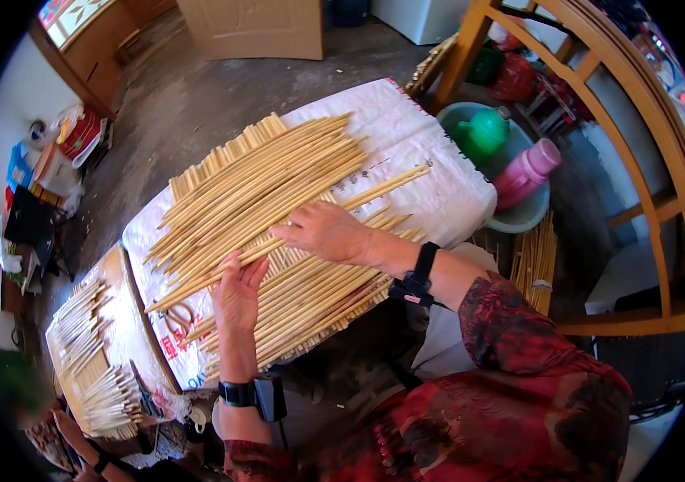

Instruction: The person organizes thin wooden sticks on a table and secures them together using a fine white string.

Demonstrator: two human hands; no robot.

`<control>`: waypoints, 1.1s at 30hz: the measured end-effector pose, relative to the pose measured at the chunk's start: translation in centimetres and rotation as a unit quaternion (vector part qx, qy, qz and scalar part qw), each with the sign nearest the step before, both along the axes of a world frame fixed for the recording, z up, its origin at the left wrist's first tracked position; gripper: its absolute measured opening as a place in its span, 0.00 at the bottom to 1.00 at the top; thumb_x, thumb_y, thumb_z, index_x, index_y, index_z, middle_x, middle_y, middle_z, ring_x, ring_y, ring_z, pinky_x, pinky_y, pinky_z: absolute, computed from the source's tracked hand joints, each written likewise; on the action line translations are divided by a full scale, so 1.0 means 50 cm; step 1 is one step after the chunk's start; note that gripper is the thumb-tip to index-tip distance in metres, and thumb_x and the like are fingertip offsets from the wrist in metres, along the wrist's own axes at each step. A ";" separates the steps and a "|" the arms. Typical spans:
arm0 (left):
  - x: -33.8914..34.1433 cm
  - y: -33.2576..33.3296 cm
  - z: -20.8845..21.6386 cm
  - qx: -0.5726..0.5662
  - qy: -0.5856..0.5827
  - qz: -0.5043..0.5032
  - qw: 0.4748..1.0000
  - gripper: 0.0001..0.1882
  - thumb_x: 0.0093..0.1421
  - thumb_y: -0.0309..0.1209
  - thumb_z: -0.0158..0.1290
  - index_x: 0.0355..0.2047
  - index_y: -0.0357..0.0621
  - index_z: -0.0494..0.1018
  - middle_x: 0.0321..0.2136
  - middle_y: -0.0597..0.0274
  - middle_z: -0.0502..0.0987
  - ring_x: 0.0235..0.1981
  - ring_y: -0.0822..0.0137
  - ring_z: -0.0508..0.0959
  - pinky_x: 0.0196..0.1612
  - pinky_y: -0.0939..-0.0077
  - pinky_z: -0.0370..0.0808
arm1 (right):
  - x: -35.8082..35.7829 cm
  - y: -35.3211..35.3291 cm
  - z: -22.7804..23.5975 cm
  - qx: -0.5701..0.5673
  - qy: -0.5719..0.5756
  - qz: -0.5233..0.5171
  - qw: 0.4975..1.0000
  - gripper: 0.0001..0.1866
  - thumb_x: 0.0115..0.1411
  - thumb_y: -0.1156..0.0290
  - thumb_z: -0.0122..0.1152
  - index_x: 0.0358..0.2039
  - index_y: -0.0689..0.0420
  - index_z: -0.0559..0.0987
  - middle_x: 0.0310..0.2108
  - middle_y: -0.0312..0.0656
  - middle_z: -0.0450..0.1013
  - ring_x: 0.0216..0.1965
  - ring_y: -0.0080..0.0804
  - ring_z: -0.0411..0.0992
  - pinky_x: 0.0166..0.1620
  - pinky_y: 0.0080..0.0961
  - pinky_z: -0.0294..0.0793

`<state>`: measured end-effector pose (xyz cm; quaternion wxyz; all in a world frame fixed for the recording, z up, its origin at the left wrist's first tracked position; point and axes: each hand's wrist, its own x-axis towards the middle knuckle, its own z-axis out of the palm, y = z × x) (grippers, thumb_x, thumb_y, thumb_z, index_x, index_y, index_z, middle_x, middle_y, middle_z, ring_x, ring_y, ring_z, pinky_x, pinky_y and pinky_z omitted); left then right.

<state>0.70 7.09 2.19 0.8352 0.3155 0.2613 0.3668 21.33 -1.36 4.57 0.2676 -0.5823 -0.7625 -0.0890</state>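
Long, thin yellow stalks (254, 185) lie in a thick layer on a ridged pale board (258, 132) at the far side. A second row of stalks (302, 297) lies nearer to me on another ridged board. Between the two rows, a few stalks (391, 183) stretch toward the right. My left hand (240, 285) pinches these stalks between thumb and fingertips. Farther right along them, my right hand (326, 231) is closed, its curled fingers on the stalks and its fingertips partly hidden. Left of my left hand, brown scissor-like loops (178, 316) rest partly under the stalks.
White cloth (375, 104) covers the table. Left of it, a lower table (130, 321) bears bundles of pale-tipped sticks (114, 402); another person's arm (77, 442) shows below. At right stand a basin (531, 215) with green and pink jugs, and a wooden frame (668, 241).
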 end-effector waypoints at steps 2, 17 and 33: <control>0.003 -0.002 0.003 0.002 0.027 0.007 1.000 0.14 0.59 0.31 0.50 0.43 0.36 0.68 0.44 0.50 0.72 0.47 0.56 0.72 0.51 0.66 0.72 | 0.002 -0.004 -0.001 -0.004 0.019 0.000 1.000 0.17 0.52 0.63 0.56 0.44 0.49 0.74 0.26 0.38 0.66 0.31 0.34 0.69 0.33 0.30 0.69; -0.007 0.002 -0.006 -0.009 0.012 -0.005 1.000 0.15 0.59 0.30 0.50 0.44 0.33 0.68 0.44 0.49 0.72 0.47 0.56 0.73 0.48 0.69 0.74 | -0.005 -0.004 -0.004 -0.024 0.044 0.000 0.999 0.15 0.52 0.60 0.57 0.41 0.47 0.76 0.25 0.37 0.66 0.30 0.34 0.70 0.32 0.29 0.69; 0.001 -0.006 -0.010 -0.009 -0.010 -0.006 1.000 0.15 0.59 0.30 0.50 0.43 0.32 0.68 0.40 0.49 0.73 0.43 0.53 0.75 0.49 0.60 0.73 | 0.000 -0.001 -0.009 0.003 0.037 0.000 0.999 0.13 0.49 0.61 0.60 0.37 0.48 0.77 0.22 0.37 0.66 0.26 0.34 0.70 0.26 0.30 0.69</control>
